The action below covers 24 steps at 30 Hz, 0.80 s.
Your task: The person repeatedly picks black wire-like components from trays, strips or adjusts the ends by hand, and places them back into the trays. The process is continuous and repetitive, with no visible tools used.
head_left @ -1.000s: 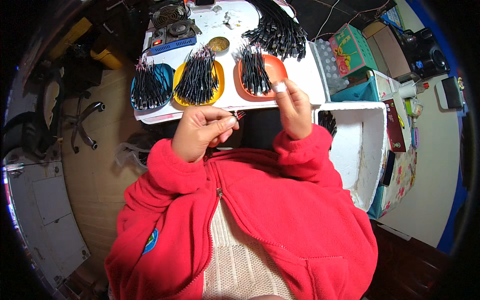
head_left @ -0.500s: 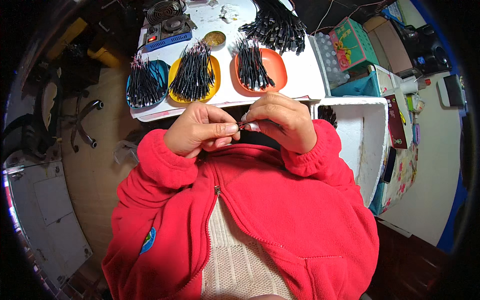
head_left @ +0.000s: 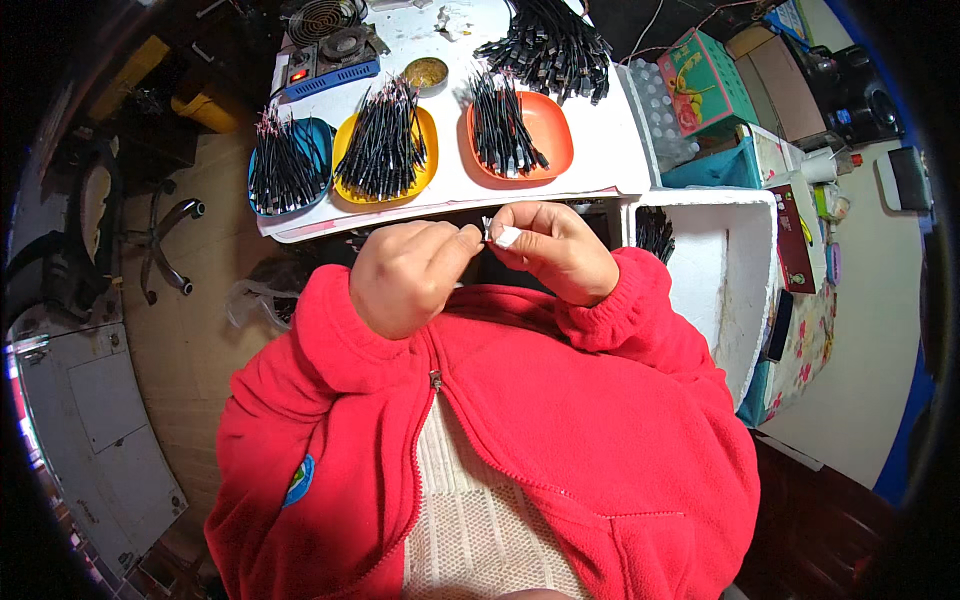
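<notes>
Pinching an apparent cable end [head_left: 487,229] between closed fingertips of left hand [head_left: 410,268], its grip partly hidden, and right hand [head_left: 555,250], at twelve o'clock from view centre; probably best done with steady wrists, light pressure, white finger wrap [head_left: 508,237] not snagging.

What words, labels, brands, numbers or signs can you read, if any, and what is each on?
None that I can quote reliably.
Green box: printed characters, too small to read.
Dark red box: pale marks, too small.
Jacket patch: blue and green, no readable lettering.
Black cables: no readable markings.
</notes>
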### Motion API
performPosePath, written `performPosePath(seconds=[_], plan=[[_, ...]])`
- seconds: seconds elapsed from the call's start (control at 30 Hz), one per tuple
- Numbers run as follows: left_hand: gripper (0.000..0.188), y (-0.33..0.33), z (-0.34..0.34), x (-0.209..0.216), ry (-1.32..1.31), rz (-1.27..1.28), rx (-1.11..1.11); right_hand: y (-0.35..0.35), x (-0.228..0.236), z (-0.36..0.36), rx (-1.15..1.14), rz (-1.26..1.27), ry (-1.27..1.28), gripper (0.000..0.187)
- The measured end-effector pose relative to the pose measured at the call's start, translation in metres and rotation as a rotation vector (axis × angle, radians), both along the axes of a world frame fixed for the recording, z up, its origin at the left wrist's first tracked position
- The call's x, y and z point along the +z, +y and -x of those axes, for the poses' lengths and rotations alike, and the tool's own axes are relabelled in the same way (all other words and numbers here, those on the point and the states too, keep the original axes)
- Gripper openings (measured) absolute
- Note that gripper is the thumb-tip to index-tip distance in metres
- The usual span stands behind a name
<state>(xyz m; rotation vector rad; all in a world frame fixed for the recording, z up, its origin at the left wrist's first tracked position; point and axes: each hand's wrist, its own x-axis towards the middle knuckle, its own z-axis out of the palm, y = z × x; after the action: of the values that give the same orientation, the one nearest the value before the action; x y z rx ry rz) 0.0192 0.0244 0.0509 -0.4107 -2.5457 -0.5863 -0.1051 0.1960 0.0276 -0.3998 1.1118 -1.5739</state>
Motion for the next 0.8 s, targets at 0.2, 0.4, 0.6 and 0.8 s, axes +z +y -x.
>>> performPosePath(seconds=[0.2, 0.4, 0.6, 0.8], plan=[[0.011, -0.001, -0.004, 0.001, -0.378, -0.756, 0.034, 0.005, 0.018, -0.010, -0.290, 0.120, 1.385, 0.019], [0.009, 0.003, -0.006, -0.003, -0.409, -0.862, 0.028, 0.002, 0.019, -0.010, -0.300, 0.174, 1.715, 0.019], [0.013, 0.006, -0.002, -0.015, 0.014, -0.081, -0.012, 0.006, 0.005, -0.002, 0.058, -0.044, 0.126, 0.012], [0.014, -0.001, -0.004, -0.015, -0.574, -1.074, -0.006, 0.008, 0.011, -0.006, -0.172, 0.024, 1.085, 0.022]])
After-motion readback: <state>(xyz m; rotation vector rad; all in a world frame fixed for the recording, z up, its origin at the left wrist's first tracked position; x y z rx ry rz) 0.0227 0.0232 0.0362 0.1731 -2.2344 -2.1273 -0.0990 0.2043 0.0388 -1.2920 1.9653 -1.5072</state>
